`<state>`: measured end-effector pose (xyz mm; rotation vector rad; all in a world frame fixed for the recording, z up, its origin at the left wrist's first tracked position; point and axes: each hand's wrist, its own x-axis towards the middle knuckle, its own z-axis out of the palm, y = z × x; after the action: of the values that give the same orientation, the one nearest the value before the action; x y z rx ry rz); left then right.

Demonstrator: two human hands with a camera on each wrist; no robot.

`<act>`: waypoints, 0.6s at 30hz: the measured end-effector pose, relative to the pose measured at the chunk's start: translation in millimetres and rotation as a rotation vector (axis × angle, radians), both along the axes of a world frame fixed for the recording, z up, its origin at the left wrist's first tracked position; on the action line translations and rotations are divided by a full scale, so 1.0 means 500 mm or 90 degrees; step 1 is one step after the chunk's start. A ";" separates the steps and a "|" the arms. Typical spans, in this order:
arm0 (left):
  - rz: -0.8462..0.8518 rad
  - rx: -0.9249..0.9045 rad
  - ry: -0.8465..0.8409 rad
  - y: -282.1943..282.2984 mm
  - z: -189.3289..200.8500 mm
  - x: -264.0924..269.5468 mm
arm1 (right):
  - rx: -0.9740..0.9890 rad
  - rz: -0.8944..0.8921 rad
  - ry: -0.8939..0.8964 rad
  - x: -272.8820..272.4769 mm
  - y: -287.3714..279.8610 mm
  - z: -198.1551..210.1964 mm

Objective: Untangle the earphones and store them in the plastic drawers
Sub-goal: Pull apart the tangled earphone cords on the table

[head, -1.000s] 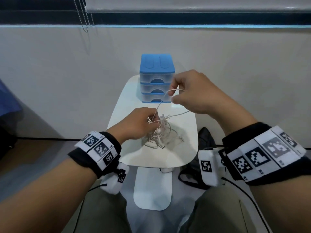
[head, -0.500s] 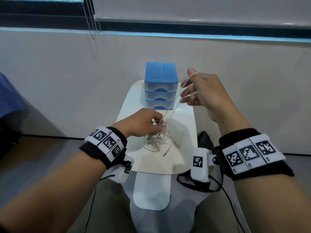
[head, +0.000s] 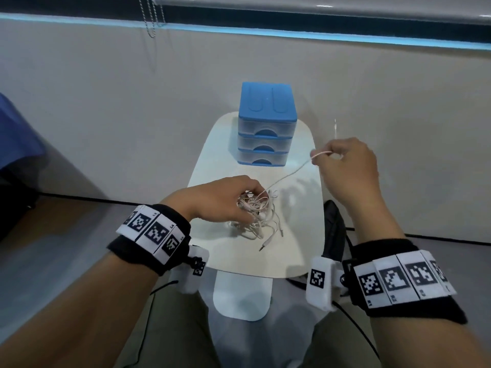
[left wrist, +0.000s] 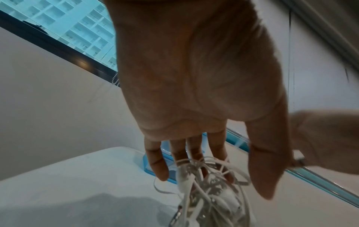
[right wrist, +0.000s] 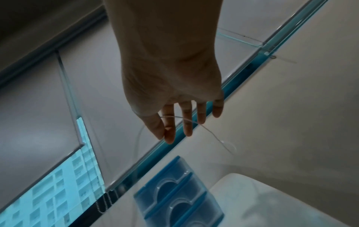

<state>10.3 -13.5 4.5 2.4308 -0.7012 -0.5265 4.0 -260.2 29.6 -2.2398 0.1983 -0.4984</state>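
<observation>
A tangle of white earphones [head: 259,217] lies in the middle of the small white table [head: 300,251]. My left hand [head: 247,205] grips the top of the tangle, and in the left wrist view the cords [left wrist: 205,188] run between the fingers and thumb. Up and to the right, my right hand [head: 333,155] pinches one strand [head: 289,175] that runs taut from the tangle. In the right wrist view that thin cable [right wrist: 194,121] passes between thumb and forefinger. Its plug end [head: 335,127] sticks up above the hand. The blue-topped plastic drawers [head: 267,123] stand at the table's far end, all three closed.
A black bag [head: 335,235] lies on the floor beside the table's right edge. The table's white base [head: 243,298] sits between my knees. A pale wall stands close behind the drawers, with a blind chain [head: 151,19] hanging at the upper left.
My right hand has moved right and down, drawing the strand out of the tangle; the strand's plug end now stands free above the hand. The left hand stays on the tangle.
</observation>
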 end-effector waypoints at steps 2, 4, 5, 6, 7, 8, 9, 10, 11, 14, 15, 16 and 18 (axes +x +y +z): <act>-0.009 -0.007 -0.028 0.004 -0.015 -0.001 | -0.019 -0.039 0.091 -0.004 -0.012 -0.020; 0.005 -0.028 -0.064 0.002 -0.027 0.000 | -0.077 -0.038 0.166 -0.012 -0.014 -0.037; 0.015 -0.043 -0.075 0.000 -0.030 0.000 | -0.112 -0.019 0.194 -0.016 -0.011 -0.041; 0.023 -0.059 -0.079 -0.003 -0.032 0.001 | -0.139 0.008 0.210 -0.020 -0.009 -0.047; 0.024 -0.071 -0.082 -0.006 -0.031 0.000 | -0.151 0.041 0.218 -0.024 -0.003 -0.052; 0.020 -0.078 -0.086 -0.009 -0.030 -0.001 | -0.155 0.079 0.214 -0.026 0.002 -0.056; 0.016 -0.082 -0.090 -0.013 -0.030 -0.001 | -0.141 0.129 0.196 -0.027 0.007 -0.061; 0.015 -0.086 -0.091 -0.015 -0.029 -0.002 | -0.103 0.184 0.167 -0.025 0.014 -0.066; 0.020 -0.091 -0.089 -0.017 -0.029 -0.002 | -0.054 0.236 0.140 -0.026 0.024 -0.068; 0.045 -0.133 -0.064 -0.022 -0.028 -0.003 | -0.020 0.338 0.128 -0.030 0.046 -0.075; 0.047 -0.150 -0.055 -0.023 -0.028 -0.004 | -0.034 0.343 0.135 -0.031 0.049 -0.079; 0.046 -0.158 -0.054 -0.025 -0.028 -0.004 | -0.043 0.336 0.141 -0.030 0.047 -0.086; 0.048 -0.151 -0.072 -0.023 -0.031 -0.004 | -0.051 0.315 0.143 -0.029 0.041 -0.096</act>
<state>8.3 -25.2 -10.9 2.2667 -0.6735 -0.2619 -10.5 -239.6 -18.4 -2.3123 -0.2632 0.0115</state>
